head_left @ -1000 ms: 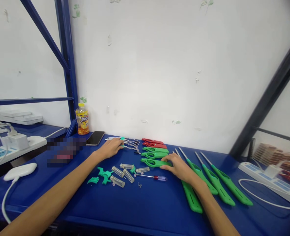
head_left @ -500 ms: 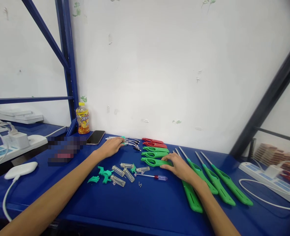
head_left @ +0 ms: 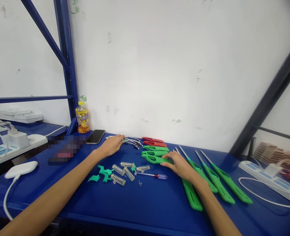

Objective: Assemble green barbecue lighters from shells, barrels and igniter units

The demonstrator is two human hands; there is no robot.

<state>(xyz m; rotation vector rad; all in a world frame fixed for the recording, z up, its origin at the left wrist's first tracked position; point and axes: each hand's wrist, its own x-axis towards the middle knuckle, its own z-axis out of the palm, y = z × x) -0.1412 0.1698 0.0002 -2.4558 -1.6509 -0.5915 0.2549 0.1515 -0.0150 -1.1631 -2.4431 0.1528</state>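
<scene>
At the back of the table, my left hand point(head_left: 112, 145) bends over a bunch of thin metal rods with black and white wires point(head_left: 134, 142). Its fingers are pressed together on one of these wired rods, and the palm side is hidden. My right hand point(head_left: 178, 164) curls its thumb and fingers over the tail of a green lighter casing point(head_left: 153, 159), which lies flat. Behind that casing lie another green casing point(head_left: 156, 148) and red casings point(head_left: 154, 143). Long green lighters with metal tubes point(head_left: 218, 183) lie to the right, one partly under my right forearm.
Clear fuel tanks point(head_left: 129, 174), teal trigger pieces point(head_left: 105, 173), a screwdriver point(head_left: 161, 176) and small screws point(head_left: 140, 183) lie mid-table. A phone point(head_left: 95, 136) and a drink bottle point(head_left: 82, 118) stand back left. Power strips point(head_left: 270, 180) with white cables sit at both sides.
My left hand has shifted slightly right and up among the wired rods, which now lie closer together. My right hand stays on the green casing.
</scene>
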